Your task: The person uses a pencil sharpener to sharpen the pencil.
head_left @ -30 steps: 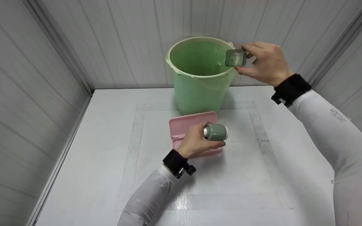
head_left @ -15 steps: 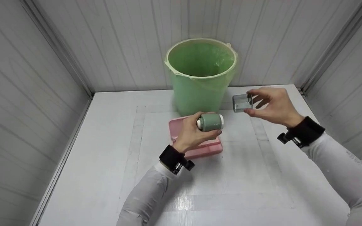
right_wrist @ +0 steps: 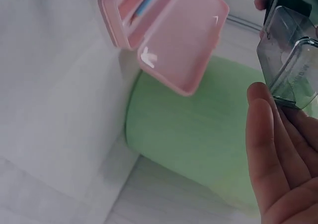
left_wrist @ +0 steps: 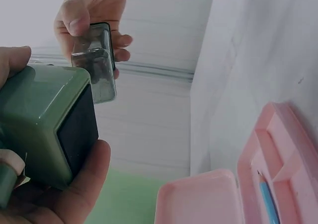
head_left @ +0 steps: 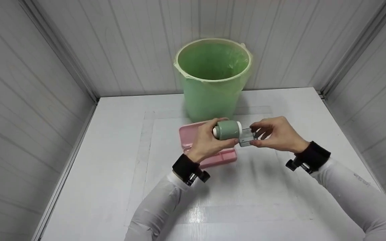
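Note:
My left hand (head_left: 206,142) grips the green pencil sharpener body (head_left: 227,130), which lies on its side in the air above the pink pencil case. A dark face of the body shows in the left wrist view. Between thumb and fingers, my right hand (head_left: 280,135) pinches a clear shavings drawer (head_left: 246,138) just right of the body. In the right wrist view, the see-through drawer (right_wrist: 293,60) overlaps the body; whether they touch I cannot tell. No shavings are visible in the drawer.
The pink pencil case (head_left: 224,156) lies unfolded on the white table (head_left: 112,160), with a blue pencil (left_wrist: 268,199) in one compartment. Behind it a green bin (head_left: 209,100) with a clear liner stands against the panelled back wall (head_left: 139,47).
From the bin's rim, my right hand has brought the clear drawer down and left to the sharpener body. My left hand keeps its hold, nearly in place.

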`<state>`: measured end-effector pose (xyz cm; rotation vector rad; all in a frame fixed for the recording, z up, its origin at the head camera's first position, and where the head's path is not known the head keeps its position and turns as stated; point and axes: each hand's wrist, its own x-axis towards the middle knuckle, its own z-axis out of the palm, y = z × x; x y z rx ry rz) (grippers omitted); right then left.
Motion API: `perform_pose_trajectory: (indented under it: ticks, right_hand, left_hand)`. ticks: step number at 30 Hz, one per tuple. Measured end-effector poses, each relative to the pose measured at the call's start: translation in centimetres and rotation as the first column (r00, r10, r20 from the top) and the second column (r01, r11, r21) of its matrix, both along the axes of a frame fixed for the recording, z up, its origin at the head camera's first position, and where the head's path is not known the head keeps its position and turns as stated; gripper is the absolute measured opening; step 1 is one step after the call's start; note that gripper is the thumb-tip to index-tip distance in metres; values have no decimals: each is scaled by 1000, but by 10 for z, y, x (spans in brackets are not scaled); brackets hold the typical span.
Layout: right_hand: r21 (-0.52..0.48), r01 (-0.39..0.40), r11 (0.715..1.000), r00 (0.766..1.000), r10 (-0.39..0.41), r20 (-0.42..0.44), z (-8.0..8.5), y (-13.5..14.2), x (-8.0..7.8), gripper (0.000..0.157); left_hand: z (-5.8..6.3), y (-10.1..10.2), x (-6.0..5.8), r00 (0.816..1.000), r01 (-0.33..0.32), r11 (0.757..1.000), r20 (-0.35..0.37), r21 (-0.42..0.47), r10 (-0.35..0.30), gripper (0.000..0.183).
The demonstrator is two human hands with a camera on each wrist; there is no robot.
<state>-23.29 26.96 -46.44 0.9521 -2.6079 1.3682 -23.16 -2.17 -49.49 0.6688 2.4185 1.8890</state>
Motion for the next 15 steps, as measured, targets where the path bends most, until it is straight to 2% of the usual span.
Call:
perform_pose_trajectory:
  ticks: [3, 7, 12, 15]
  right_hand:
    - [-33, -28, 999, 999, 30, 46, -9, -4, 2, 40]
    - [-91, -29, 995, 996, 36, 84, -20, -8, 5, 42]
    - [-180, -11, 984, 991, 34, 128, -33, -10, 6, 46]
    - [-254, -1, 967, 984, 46, 171, -42, -9, 7, 48]
  left_hand:
    - [-3, 1, 2, 1000, 20, 1000, 13, 13, -20, 79]
    - [-7, 3, 4, 998, 60, 997, 33, 43, -61, 81]
    - [-12, 4, 4, 996, 71, 997, 52, 34, -73, 71]
    - [-14, 5, 3, 995, 79, 997, 64, 28, -80, 67]
